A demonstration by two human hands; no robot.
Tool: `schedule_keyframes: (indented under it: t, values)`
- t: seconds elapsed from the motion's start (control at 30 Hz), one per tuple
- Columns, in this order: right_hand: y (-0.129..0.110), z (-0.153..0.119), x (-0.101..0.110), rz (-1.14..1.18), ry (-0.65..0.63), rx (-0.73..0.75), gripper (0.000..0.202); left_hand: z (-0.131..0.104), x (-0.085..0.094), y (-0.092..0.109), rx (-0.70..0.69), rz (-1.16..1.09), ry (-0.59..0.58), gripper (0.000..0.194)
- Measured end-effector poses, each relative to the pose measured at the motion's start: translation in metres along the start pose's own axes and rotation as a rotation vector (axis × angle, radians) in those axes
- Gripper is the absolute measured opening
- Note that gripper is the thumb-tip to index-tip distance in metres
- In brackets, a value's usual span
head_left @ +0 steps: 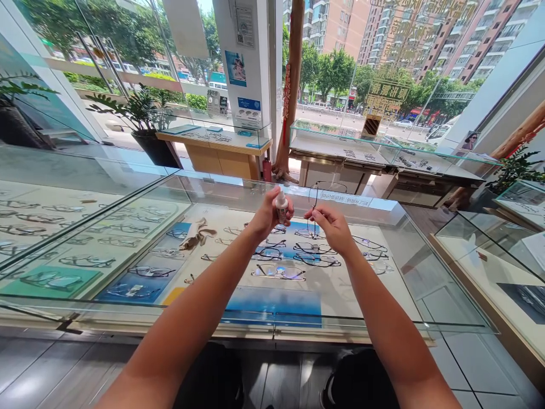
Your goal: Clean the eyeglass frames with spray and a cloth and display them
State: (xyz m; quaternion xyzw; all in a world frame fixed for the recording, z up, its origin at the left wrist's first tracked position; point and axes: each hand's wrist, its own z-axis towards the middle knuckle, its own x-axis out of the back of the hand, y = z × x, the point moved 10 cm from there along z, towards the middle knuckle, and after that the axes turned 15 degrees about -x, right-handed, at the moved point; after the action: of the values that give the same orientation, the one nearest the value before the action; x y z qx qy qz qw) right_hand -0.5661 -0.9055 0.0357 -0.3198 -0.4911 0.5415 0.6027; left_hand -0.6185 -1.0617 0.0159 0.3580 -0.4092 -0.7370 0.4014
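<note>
My left hand [269, 215] is wrapped round a small clear spray bottle [281, 208], held upright above the glass display case [204, 196]. To its right, my right hand [330, 227] pinches a thin-framed pair of glasses [327, 186] between thumb and fingers, the frame raised above the glass. A crumpled beige cloth [196, 234] lies on the case, left of my left hand. Under the glass, several eyeglasses, among them a gold-rimmed pair [279, 272], rest in rows on white and blue panels.
Another glass case section [55, 227] with several glasses adjoins at the left. A further case [489, 255] stands at the right. Low display counters [225, 153], a potted plant [155, 145] and a wooden post [290, 85] stand beyond, before large windows.
</note>
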Motion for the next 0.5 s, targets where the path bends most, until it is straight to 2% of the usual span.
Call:
schedule_keyframes:
  t: [0.1, 0.17, 0.5]
  values:
    - [0.001, 0.000, -0.006, 0.052, -0.053, -0.030, 0.049, 0.001, 0.005, 0.002, -0.101, 0.133, 0.050, 0.064]
    - [0.001, -0.001, -0.010, 0.090, -0.082, -0.043, 0.048, 0.002, 0.003, 0.002, -0.135, 0.187, 0.037, 0.060]
    - [-0.004, -0.003, -0.023, 0.126, -0.180, -0.061, 0.052, 0.001, -0.008, 0.002, -0.146, 0.291, -0.074, 0.058]
